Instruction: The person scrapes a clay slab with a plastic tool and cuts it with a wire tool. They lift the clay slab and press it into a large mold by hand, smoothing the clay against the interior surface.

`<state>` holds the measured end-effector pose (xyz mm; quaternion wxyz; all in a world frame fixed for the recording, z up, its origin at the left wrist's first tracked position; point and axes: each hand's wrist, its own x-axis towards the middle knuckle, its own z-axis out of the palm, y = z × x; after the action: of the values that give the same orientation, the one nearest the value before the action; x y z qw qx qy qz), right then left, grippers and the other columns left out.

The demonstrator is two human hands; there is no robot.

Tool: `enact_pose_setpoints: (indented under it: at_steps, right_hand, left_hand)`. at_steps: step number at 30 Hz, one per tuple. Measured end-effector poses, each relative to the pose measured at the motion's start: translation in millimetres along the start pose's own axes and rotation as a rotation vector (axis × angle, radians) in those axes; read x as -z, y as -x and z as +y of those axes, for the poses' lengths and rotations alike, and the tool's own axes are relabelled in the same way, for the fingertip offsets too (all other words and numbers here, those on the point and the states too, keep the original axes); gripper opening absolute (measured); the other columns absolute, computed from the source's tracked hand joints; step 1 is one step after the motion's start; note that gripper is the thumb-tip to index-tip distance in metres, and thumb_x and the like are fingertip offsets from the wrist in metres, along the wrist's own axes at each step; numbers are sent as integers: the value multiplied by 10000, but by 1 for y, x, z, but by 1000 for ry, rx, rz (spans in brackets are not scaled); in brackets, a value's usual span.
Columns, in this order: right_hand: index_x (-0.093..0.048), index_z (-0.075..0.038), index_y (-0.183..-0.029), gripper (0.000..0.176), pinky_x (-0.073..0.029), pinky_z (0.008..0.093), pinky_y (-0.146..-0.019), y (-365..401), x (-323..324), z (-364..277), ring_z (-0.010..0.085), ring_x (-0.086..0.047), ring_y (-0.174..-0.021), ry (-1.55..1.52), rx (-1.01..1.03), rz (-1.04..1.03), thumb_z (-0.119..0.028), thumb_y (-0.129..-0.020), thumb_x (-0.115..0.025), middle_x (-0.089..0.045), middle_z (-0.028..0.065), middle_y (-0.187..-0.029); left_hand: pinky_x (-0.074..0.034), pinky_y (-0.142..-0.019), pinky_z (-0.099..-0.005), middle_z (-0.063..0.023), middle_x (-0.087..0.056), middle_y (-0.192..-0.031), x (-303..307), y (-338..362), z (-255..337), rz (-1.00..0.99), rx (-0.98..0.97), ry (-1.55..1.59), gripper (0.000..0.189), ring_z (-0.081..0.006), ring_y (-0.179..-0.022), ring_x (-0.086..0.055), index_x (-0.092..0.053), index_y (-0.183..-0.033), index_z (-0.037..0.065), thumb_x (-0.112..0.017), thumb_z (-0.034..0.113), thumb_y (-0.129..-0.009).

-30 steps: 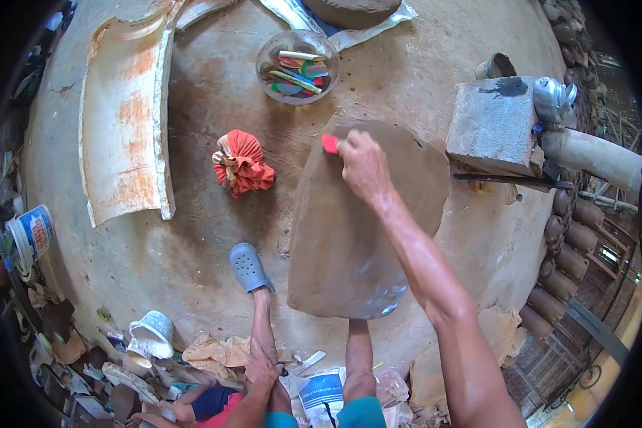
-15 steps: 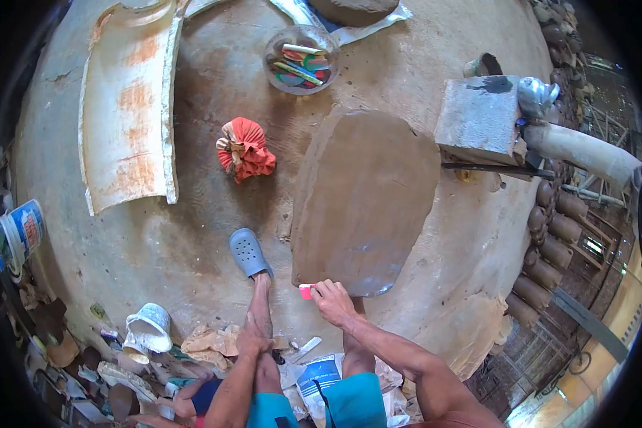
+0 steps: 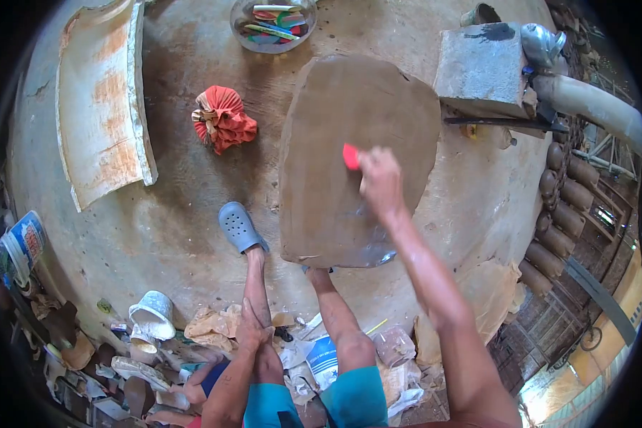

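Note:
A thick, smooth slab of brown wet clay [image 3: 335, 107] lies on the floor in front of my feet, its near edge shiny. My right hand [image 3: 382, 184], slightly blurred, pinches a small flat red scraper [image 3: 351, 156] over the middle of the slab. The scraper's blade points left and overlaps the clay surface in this view. My left hand [image 3: 253, 332] is wrapped round my left leg [image 3: 255, 285] just below the knee. A grey-blue clog [image 3: 240, 227] is on my left foot, beside the slab. My right foot is mostly hidden by the slab's near edge.
A tied red cloth bundle [image 3: 225, 120] sits left of the slab, near a curved white mould [image 3: 103, 100]. Beyond is a clear tub [image 3: 272, 44] of tools. A grey block [image 3: 478, 63] stands right. Buckets [image 3: 153, 314] and a blue-white bag [image 3: 322, 362] lie near me.
My right hand has carried the red scraper from the slab's near left corner to its middle. My left hand stays on my leg. The view has shifted slightly.

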<state>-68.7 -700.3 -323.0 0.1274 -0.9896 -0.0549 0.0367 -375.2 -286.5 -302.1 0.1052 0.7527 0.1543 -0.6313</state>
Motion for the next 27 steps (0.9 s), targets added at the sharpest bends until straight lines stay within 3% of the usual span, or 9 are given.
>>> enact_pose_setpoints:
  at_steps: [5, 8, 10, 14, 16, 19, 22, 25, 27]
  right_hand:
    - [-729, -16, -1064, 285, -526, 453, -863, 142, -3, -48, 320, -644, -1066, -85, 32, -160, 0, -783, -681, -669, 108, -1033]
    - [-733, -12, -1068, 285, -527, 449, -861, 179, -4, -67, 308, -645, -1065, -143, -2, -176, 6, -789, -676, -667, 94, -1028]
    - [-733, -8, -1076, 283, -530, 452, -858, 171, 4, -66, 299, -650, -1058, -161, 3, -251, -5, -796, -687, -676, 94, -1039]
    - [-739, -22, -1092, 303, -524, 452, -862, 57, 18, -32, 301, -658, -1056, -60, 20, 87, -55, -794, -700, -693, 102, -1066]
    - [-735, -36, -1099, 300, -521, 455, -871, 19, -2, -18, 303, -652, -1080, -66, 93, 45, -74, -807, -682, -686, 99, -1068]
    - [-732, -43, -1103, 285, -519, 467, -890, 70, -11, -40, 295, -641, -1102, -58, 185, -34, -101, -832, -668, -674, 94, -1072]
    - [-734, -42, -1103, 280, -516, 473, -918, 145, -15, -48, 281, -631, -1119, -87, 242, -96, -122, -843, -665, -663, 91, -1073]
    - [-737, -40, -1097, 283, -515, 470, -938, 172, 2, -24, 283, -628, -1124, -87, 262, -139, -139, -842, -665, -659, 91, -1067]
    - [-736, -38, -1087, 289, -525, 481, -914, 180, 22, 2, 288, -645, -1110, 5, 444, -332, -142, -825, -676, -672, 101, -1067]
  left_hand:
    - [-518, -1130, -492, -215, -422, -1657, 1, 9, 25, -82, 119, 24, 1380, -401, -1405, -565, -37, -1713, 111, -960, 357, -718]
    - [-530, -1108, -501, -220, -443, -1637, -13, 10, 22, -30, 123, 19, 1368, -413, -1385, -580, -33, -1713, 113, -951, 340, -726]
    - [-535, -1098, -509, -223, -492, -1593, -31, 1, 13, 44, 55, 54, 1330, -422, -1340, -610, -37, -1713, 111, -930, 315, -750]
    - [-545, -1082, -512, -223, -531, -1550, -49, 9, 21, 120, 63, 14, 1290, -432, -1294, -636, -38, -1714, 119, -909, 299, -779]
    - [-558, -1064, -512, -228, -540, -1535, -42, 12, 27, 126, 88, 8, 1269, -431, -1281, -643, -36, -1712, 120, -896, 294, -796]
    - [-569, -1043, -517, -237, -557, -1506, -62, 5, 16, 215, 35, 2, 1268, -437, -1265, -653, -37, -1711, 125, -898, 290, -795]
    - [-572, -1036, -525, -251, -547, -1516, -51, 9, 25, 98, 106, 35, 1271, -439, -1244, -664, -32, -1711, 121, -898, 281, -794]
    - [-575, -1029, -528, -252, -553, -1508, -54, 6, 20, 117, 76, 52, 1277, -441, -1219, -676, -22, -1713, 127, -894, 263, -790]
    - [-578, -1025, -526, -247, -560, -1500, -63, 6, 17, 151, 49, 63, 1279, -439, -1217, -678, -16, -1714, 132, -890, 254, -789]
